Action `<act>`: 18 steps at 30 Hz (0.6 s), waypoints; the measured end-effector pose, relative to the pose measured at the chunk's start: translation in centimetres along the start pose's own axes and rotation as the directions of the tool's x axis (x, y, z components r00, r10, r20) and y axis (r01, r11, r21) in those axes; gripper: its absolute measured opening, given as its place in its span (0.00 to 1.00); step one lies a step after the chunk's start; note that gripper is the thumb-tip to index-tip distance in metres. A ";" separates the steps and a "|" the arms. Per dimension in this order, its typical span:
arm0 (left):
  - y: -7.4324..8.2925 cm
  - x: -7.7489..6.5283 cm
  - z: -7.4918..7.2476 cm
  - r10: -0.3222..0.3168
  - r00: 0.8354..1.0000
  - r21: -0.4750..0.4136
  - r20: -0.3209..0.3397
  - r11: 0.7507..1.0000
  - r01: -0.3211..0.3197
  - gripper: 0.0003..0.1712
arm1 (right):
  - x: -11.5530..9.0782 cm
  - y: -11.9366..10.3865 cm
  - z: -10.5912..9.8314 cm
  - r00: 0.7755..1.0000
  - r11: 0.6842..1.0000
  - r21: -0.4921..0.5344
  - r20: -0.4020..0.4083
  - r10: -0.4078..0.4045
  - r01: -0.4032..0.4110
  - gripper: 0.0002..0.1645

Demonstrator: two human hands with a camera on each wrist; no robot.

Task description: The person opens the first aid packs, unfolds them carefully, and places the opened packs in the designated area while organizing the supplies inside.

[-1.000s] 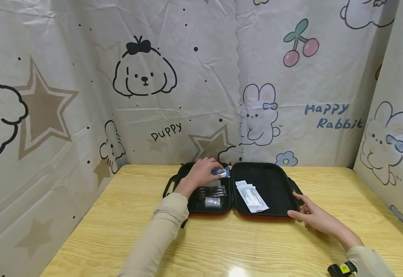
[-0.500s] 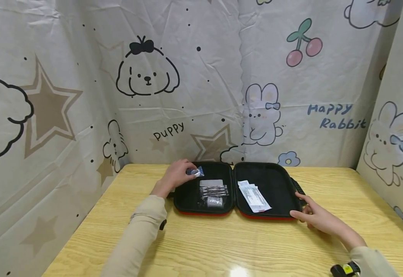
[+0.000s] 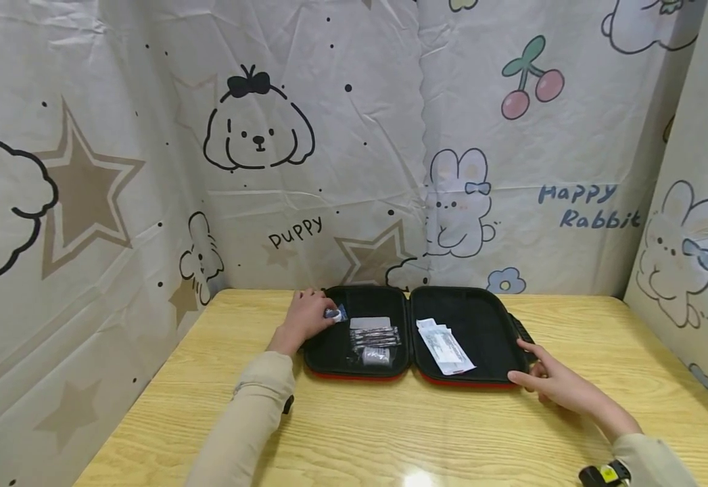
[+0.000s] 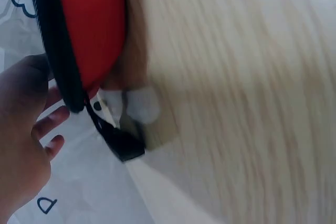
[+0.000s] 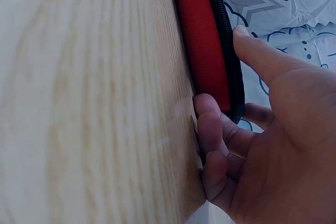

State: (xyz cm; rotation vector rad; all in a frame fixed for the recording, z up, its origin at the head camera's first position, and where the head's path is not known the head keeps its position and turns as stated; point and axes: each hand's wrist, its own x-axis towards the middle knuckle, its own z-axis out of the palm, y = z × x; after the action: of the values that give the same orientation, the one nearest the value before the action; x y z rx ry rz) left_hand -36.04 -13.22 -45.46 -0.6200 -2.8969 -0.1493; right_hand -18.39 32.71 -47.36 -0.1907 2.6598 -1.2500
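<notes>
A black-lined, red zip case lies unfolded on the wooden table. At the back left corner of its left half, my left hand pinches a small blue-and-white packet. In the left wrist view the left hand is at the case's rim, and the packet is hidden. My right hand grips the right half's outer edge. Its thumb rests on the zipped rim and its other fingers curl by the red side in the right wrist view.
In the left half lie a pale flat piece, a bundle of thin wrapped strips and a clear-wrapped white roll. White paper packets lie in the right half. A patterned curtain stands behind the table.
My left hand has carried the blue-and-white packet leftward from the back middle to the left half's back corner, then slightly lower. The right hand stays at the case's edge.
</notes>
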 end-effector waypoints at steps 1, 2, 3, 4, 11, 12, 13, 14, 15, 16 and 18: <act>0.2 0.1 0.1 0.003 1.000 0.015 -0.005 1.000 -0.003 0.14 | 0.0 0.0 0.0 1.000 1.000 0.001 -0.001 0.007 -0.007 0.53; 0.3 0.2 0.1 0.003 1.000 0.031 -0.006 1.000 -0.003 0.13 | 0.0 0.0 0.0 1.000 1.000 0.000 0.000 0.006 -0.006 0.53; 0.4 0.3 0.2 0.000 1.000 0.049 -0.004 0.999 0.000 0.13 | 0.1 0.0 0.0 1.000 1.000 -0.003 0.001 0.006 -0.006 0.53; 0.5 0.4 0.3 -0.005 1.000 0.066 -0.002 0.998 0.005 0.13 | 0.1 0.0 0.0 1.000 1.000 -0.006 0.000 0.008 -0.008 0.53; 1.5 1.1 0.2 -0.055 0.998 0.117 0.006 0.992 0.054 0.09 | 0.3 0.0 0.0 1.000 1.000 -0.026 -0.009 0.005 -0.005 0.53; 1.8 1.2 0.2 -0.056 0.998 0.116 0.006 0.992 0.055 0.08 | 0.3 0.0 0.0 1.000 1.000 -0.025 -0.011 0.006 -0.006 0.53; 2.0 1.4 0.2 -0.056 0.998 0.114 0.005 0.992 0.055 0.08 | 0.3 0.0 0.0 1.000 1.000 -0.022 -0.013 0.006 -0.007 0.53; 2.3 1.5 0.2 -0.054 0.999 0.110 0.005 0.993 0.053 0.08 | 0.2 0.0 0.0 1.000 1.000 -0.020 -0.014 0.008 -0.008 0.53; 2.5 1.7 0.2 -0.052 0.999 0.103 0.006 0.993 0.051 0.08 | 0.2 0.0 0.0 1.000 1.000 -0.018 -0.013 0.005 -0.005 0.53; 2.8 1.8 0.2 -0.050 0.999 0.092 0.008 0.995 0.049 0.08 | 0.1 0.1 0.0 1.000 1.000 -0.015 -0.013 0.003 -0.003 0.53; 3.3 2.1 0.3 -0.059 0.998 0.038 0.018 0.998 0.058 0.10 | 0.1 0.1 0.0 1.000 1.000 -0.005 -0.009 0.003 -0.003 0.53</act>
State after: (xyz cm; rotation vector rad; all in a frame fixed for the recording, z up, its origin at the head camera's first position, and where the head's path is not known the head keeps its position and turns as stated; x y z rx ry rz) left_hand -36.56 -9.36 -45.19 -0.5333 -2.9309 -0.0966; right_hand -18.44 32.75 -47.51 -0.1825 2.6700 -1.2462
